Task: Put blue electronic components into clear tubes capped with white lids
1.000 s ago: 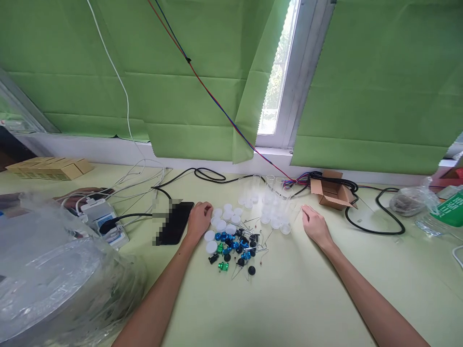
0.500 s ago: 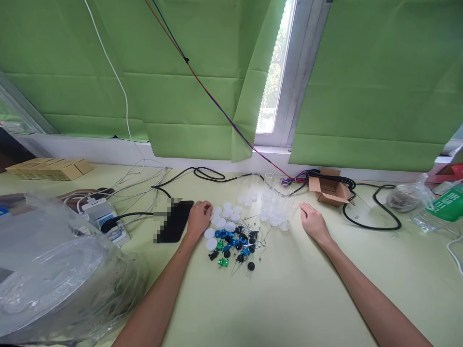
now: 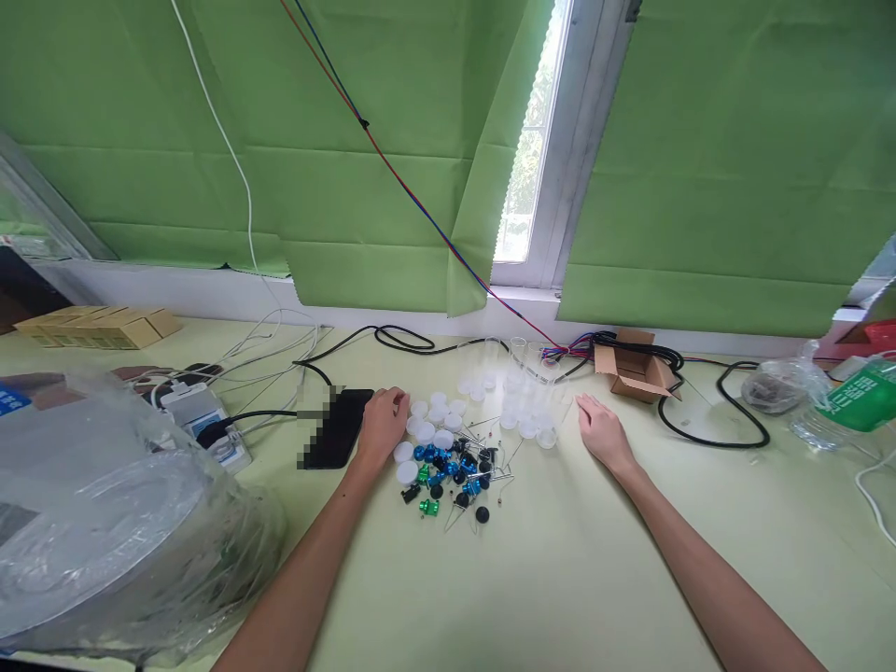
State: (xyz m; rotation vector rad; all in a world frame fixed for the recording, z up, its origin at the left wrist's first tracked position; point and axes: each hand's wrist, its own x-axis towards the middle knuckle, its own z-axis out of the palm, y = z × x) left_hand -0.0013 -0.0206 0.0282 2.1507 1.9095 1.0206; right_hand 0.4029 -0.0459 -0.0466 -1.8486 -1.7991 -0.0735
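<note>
My left hand [image 3: 383, 422] rests on the table beside a dark phone [image 3: 344, 431], its fingers loosely bent and nothing visible in them. Just right of it lie several white round caps [image 3: 424, 432]. Nearer to me is a pile of small blue metal parts [image 3: 471, 487], green parts [image 3: 429, 508], black round pieces [image 3: 483, 514] and thin bent metal wires [image 3: 500, 478]. Behind the pile, several clear tubes [image 3: 517, 355] stand in a group. Right of the tubes my right hand [image 3: 600, 433] lies on the table, fingers extended, holding nothing.
A plastic-wrapped bulky object [image 3: 140, 523] fills the left front. Behind it are a power strip [image 3: 206, 425] and white cables. At the back stand cardboard boxes [image 3: 98, 327] and an open small carton [image 3: 634, 369] with black cable. A green-labelled bottle [image 3: 850, 401] lies at right.
The view has shifted slightly. Both hands and the things on the table stay in the same places.
</note>
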